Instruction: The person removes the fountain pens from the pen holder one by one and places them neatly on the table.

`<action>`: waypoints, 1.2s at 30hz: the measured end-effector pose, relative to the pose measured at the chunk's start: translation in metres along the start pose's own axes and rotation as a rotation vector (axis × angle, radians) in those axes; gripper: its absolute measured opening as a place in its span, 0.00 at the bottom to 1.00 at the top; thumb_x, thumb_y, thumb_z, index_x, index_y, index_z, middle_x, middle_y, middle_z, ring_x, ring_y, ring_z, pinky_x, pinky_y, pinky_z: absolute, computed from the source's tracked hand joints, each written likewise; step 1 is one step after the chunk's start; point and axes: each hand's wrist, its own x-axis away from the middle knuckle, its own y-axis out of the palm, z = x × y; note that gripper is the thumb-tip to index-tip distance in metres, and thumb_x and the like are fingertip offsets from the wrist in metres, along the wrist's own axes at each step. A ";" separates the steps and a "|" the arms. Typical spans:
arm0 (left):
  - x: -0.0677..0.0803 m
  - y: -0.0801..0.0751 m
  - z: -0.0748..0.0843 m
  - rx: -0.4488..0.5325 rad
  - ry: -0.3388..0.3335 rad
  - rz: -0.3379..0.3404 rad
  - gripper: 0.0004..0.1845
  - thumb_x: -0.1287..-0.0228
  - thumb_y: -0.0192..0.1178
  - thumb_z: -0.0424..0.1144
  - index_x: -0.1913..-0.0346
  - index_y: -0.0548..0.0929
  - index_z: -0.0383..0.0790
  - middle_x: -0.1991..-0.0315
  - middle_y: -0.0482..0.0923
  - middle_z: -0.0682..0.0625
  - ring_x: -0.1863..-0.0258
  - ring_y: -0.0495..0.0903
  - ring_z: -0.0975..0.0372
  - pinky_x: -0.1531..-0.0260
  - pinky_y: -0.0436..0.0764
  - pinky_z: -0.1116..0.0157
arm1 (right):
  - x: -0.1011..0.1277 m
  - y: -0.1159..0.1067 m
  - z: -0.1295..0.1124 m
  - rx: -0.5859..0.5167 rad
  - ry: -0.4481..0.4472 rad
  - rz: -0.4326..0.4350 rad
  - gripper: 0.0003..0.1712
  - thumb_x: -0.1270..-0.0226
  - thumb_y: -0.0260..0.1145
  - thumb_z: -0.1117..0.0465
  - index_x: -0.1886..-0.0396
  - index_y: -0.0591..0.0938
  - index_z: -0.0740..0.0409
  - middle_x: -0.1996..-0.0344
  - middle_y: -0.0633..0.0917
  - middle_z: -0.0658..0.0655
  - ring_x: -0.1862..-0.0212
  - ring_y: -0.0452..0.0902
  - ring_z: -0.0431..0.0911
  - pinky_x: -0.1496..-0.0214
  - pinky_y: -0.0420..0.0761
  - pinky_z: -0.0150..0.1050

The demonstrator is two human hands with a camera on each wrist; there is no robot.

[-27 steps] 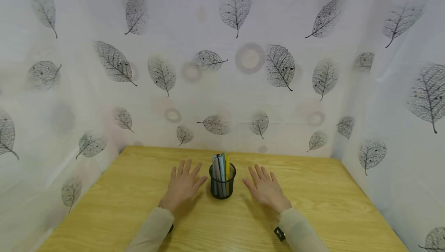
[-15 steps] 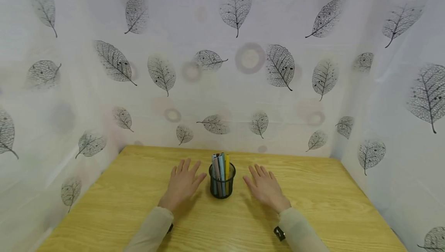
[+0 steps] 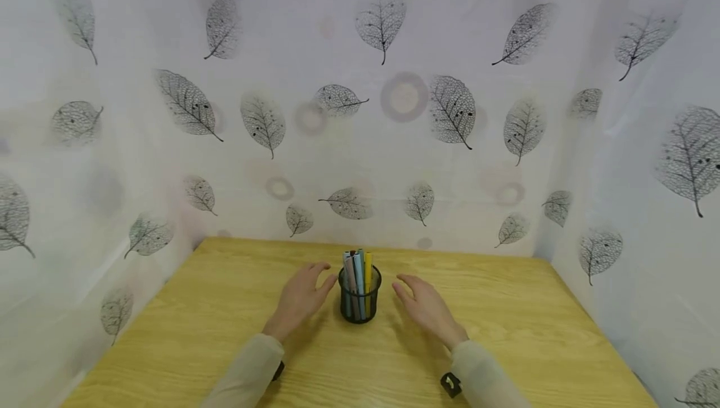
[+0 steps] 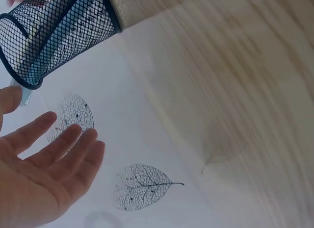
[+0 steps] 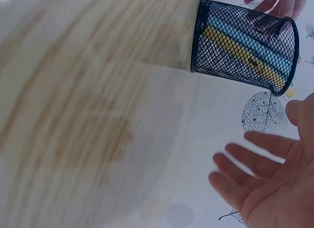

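We see a white leaf-printed curtain (image 3: 360,114) closing in the wooden table (image 3: 506,333) on three sides. Near the table's middle stands a black mesh pen cup (image 3: 360,298), upright, with pens (image 3: 360,267) poking out of its top. Our left hand (image 3: 300,295) is just beside it on one side, our right hand (image 3: 425,305) on the other; each grip is released, fingers loose, neither visibly touching the cup.
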 end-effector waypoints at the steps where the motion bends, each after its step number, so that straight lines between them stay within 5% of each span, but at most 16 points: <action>1: 0.000 0.001 0.001 0.028 -0.003 0.012 0.23 0.28 0.54 0.54 0.40 0.79 0.43 0.42 0.79 0.45 0.43 0.78 0.50 0.45 0.77 0.49 | 0.000 0.000 0.000 -0.032 -0.005 0.006 0.28 0.22 0.51 0.45 0.34 0.75 0.59 0.37 0.78 0.61 0.36 0.73 0.57 0.34 0.71 0.56; 6: 0.000 0.002 0.007 0.202 0.017 0.068 0.19 0.28 0.57 0.48 0.42 0.81 0.42 0.46 0.81 0.45 0.50 0.81 0.54 0.53 0.81 0.54 | -0.004 0.004 -0.001 -0.193 -0.027 0.001 0.24 0.23 0.53 0.45 0.39 0.79 0.53 0.45 0.84 0.56 0.45 0.81 0.53 0.44 0.80 0.51; 11: -0.001 0.002 0.008 0.400 -0.012 0.023 0.21 0.30 0.59 0.49 0.39 0.78 0.44 0.44 0.80 0.47 0.49 0.80 0.57 0.54 0.81 0.57 | -0.012 0.010 -0.003 -0.460 0.006 -0.054 0.25 0.24 0.56 0.48 0.38 0.78 0.60 0.45 0.83 0.63 0.47 0.81 0.55 0.48 0.83 0.45; 18: 0.000 0.003 0.013 0.477 0.017 -0.018 0.23 0.40 0.68 0.53 0.45 0.82 0.48 0.44 0.78 0.51 0.48 0.78 0.57 0.58 0.82 0.63 | -0.023 0.013 -0.008 -0.770 0.071 -0.033 0.22 0.23 0.56 0.59 0.39 0.76 0.71 0.46 0.81 0.68 0.44 0.77 0.62 0.48 0.83 0.45; 29: 0.001 0.008 0.016 0.514 0.053 -0.045 0.11 0.48 0.75 0.45 0.66 0.86 0.44 0.43 0.77 0.44 0.47 0.78 0.52 0.61 0.83 0.68 | -0.031 0.016 -0.005 -0.843 0.086 0.022 0.19 0.27 0.61 0.62 0.43 0.79 0.68 0.45 0.81 0.68 0.49 0.82 0.49 0.52 0.84 0.41; 36: 0.000 0.008 0.013 0.524 0.036 -0.078 0.10 0.48 0.75 0.48 0.69 0.86 0.48 0.41 0.76 0.45 0.55 0.83 0.55 0.59 0.84 0.65 | -0.038 0.020 -0.006 -0.850 0.089 0.041 0.19 0.29 0.63 0.63 0.44 0.79 0.70 0.45 0.81 0.68 0.48 0.82 0.53 0.51 0.84 0.42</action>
